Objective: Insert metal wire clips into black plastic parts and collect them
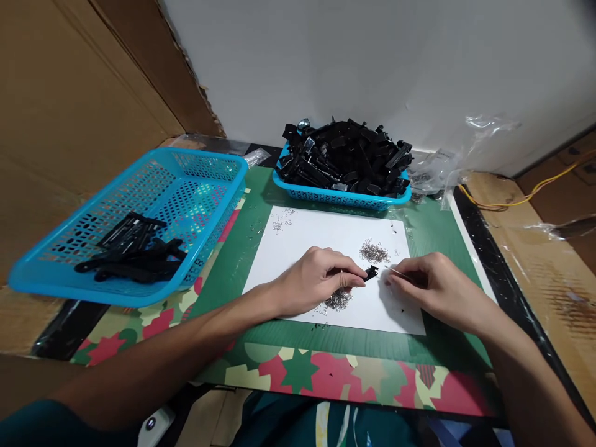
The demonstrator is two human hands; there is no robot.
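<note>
Over the white sheet [307, 239], my left hand [326, 276] pinches a small black plastic part [371, 272] between thumb and fingers. My right hand [426, 282] is just right of that part, its thumb and fingers closed on a thin metal pin-like piece [395, 270] whose tip points at the black part without visibly touching it. One pile of small metal springs or clips [374, 251] lies behind the part. A second metal pile [339, 299] is partly covered by my left hand. A few more metal bits [283, 220] are scattered at the sheet's back left.
A blue basket [342, 197] heaped with black parts [344, 155] stands at the back. Another blue basket [205, 248] at the left holds several black pieces [135, 248]. Plastic bags [435, 171] and a yellow cable [526, 197] are at the right, by cardboard.
</note>
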